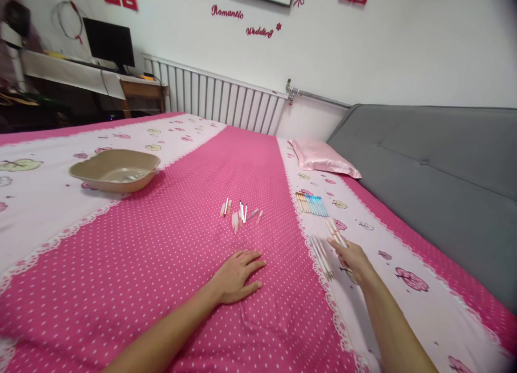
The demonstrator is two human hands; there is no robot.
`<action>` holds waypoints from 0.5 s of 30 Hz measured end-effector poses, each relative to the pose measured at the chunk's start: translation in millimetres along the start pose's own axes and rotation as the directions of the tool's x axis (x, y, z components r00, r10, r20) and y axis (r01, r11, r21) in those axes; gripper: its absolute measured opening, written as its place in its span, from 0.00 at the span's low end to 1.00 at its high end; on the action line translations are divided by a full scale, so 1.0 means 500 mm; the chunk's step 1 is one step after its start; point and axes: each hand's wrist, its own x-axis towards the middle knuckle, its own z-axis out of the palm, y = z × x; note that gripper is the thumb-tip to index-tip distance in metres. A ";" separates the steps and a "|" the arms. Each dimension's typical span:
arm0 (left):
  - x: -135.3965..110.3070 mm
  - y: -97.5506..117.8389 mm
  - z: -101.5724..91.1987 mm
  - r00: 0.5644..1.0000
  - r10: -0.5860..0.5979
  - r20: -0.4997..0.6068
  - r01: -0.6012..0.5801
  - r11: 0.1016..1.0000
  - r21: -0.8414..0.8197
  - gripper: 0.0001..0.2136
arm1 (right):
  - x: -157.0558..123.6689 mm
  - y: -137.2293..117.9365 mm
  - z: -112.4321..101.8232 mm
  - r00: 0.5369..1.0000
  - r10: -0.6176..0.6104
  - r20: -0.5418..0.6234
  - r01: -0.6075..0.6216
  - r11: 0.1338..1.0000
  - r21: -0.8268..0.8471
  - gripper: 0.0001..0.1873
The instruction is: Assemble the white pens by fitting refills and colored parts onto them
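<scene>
My left hand (238, 276) lies flat on the pink dotted bedspread (258, 168), fingers spread and holding nothing. Slim pale pens (334, 229) are gripped in my right hand (354, 261), over the white printed strip of the bedspread; the fingers partly hide them. Just left of that hand, several whitish pens (322, 258) lie side by side. Beyond it is a neat row of pens (312, 204), orange-brown at the left and blue at the right. Ahead of my left hand, several loose pens (244, 212) are scattered, some white with dark ends, others pinkish and clear.
A beige plastic basin (115, 182) with a few small things inside stands at the left. A pink pillow (323, 159) rests against the grey headboard (428, 168). A white radiator (218, 93) and a desk with a monitor (109, 44) are at the back.
</scene>
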 end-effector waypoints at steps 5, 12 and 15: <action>0.009 -0.014 -0.007 0.976 -0.162 -0.146 0.104 0.934 -0.342 0.26 | -0.033 -0.098 0.135 0.968 -0.119 0.221 0.034 0.934 0.355 0.20; 0.144 -0.035 -0.044 0.917 -0.334 -0.217 0.036 0.612 -0.790 0.24 | -0.032 -0.154 0.366 0.915 -0.115 0.386 -0.134 0.816 0.563 0.19; 0.187 -0.059 -0.029 0.914 -0.338 -0.225 -0.020 0.517 -0.856 0.25 | -0.020 -0.137 0.404 0.919 -0.116 0.376 -0.164 0.756 0.634 0.19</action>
